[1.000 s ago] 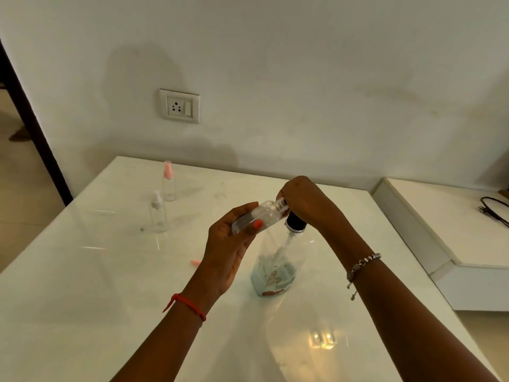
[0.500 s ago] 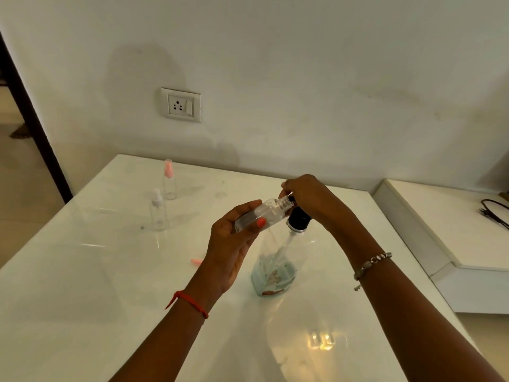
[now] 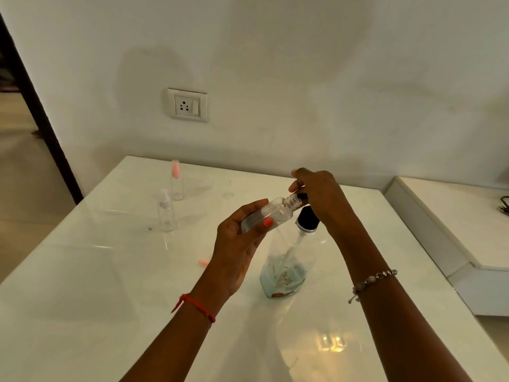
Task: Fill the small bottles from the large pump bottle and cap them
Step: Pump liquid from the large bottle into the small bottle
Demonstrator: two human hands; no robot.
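My left hand (image 3: 239,244) grips a small clear bottle (image 3: 271,213), tilted with its open threaded neck pointing up and right. The neck meets the black pump head (image 3: 308,217) of the large clear pump bottle (image 3: 286,264), which stands on the white table (image 3: 110,285) with a little bluish liquid at its bottom. My right hand (image 3: 321,197) lies over the pump head with fingers curved down on it; the nozzle is mostly hidden under them.
Two small capped spray bottles stand at the back left: one with a pink top (image 3: 176,180), one with a white top (image 3: 165,210). A small pink cap (image 3: 203,262) lies on the table left of my wrist. A lower white ledge (image 3: 451,216) sits at right.
Both hands and the small bottle stay at the pump head; my right hand has lifted slightly, showing more of the black pump collar.
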